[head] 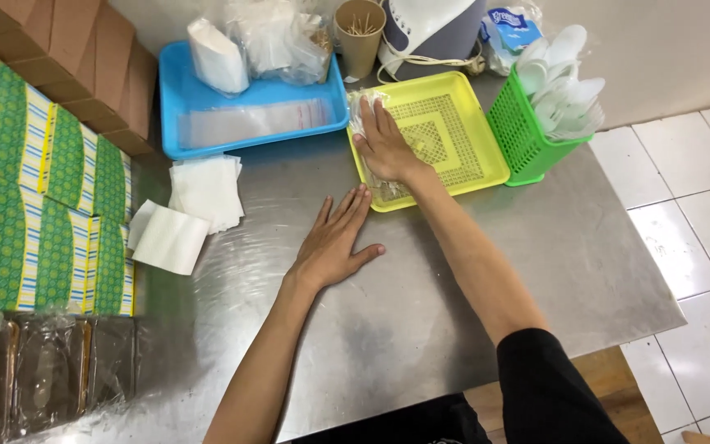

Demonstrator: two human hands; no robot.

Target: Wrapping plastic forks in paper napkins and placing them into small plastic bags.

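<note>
My left hand [334, 242] lies flat and open on the steel table [454, 279], fingers spread, holding nothing. My right hand [384, 140] reaches forward and presses flat on a clear plastic packet [363, 111] at the left edge of a yellow perforated tray [470, 123]. Whether the fingers grip the packet or only rest on it cannot be told.
A blue tray [174, 107] with plastic bags stands at the back left. White napkins [199, 193] lie beside stacked green-and-yellow boxes [34, 197]. A green basket [523, 131] holds white plastic spoons. A paper cup of toothpicks [361, 33] stands behind the yellow tray. The table edge drops to tiled floor on the right.
</note>
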